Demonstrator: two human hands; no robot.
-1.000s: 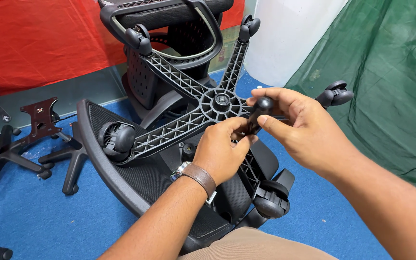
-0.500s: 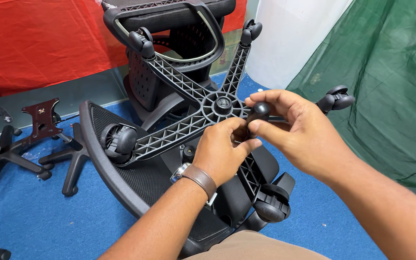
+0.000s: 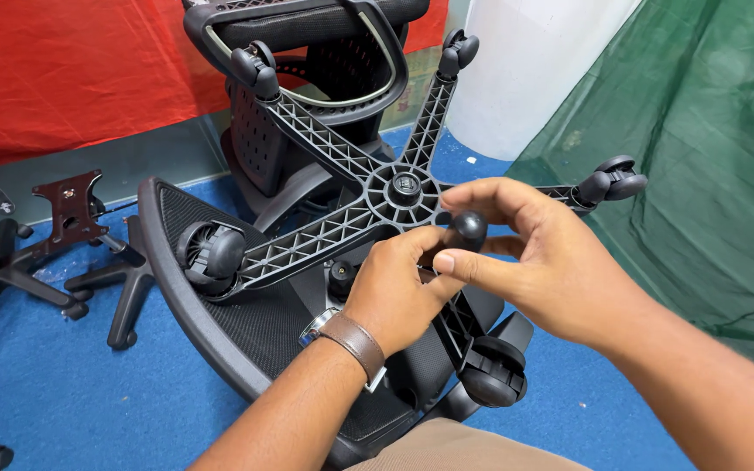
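Hands meet just below and to the right of the hub (image 3: 405, 187) of an upturned five-arm chair base (image 3: 325, 235), which serves here as the landmark. In the head view, the only one there is, the right hand (image 3: 551, 262) pinches a small black rounded part (image 3: 469, 227), apparently a knob or cap, between thumb and fingers, closed on it. The left hand (image 3: 394, 292), with a brown strap watch (image 3: 351, 340) on its wrist, has its fingers curled shut against the same part from below. Both hands seem to share the piece so that one steadies while the other turns or seats it, though what it joins to is hidden behind the fingers.

The base lies wheels-up, probably so its underside ribs and sockets face the person. It is black plastic with lattice ribbing along each arm and a round boss at the hub. A caster (image 3: 211, 253) sits at the end of the arm left of the hub, and another caster (image 3: 492, 371) on the arm below it, near the person's lap. The base rests on a black mesh seat (image 3: 246, 323). Left of the hub, well apart on the blue floor (image 3: 89, 392), lie spare chair bases (image 3: 10, 279).
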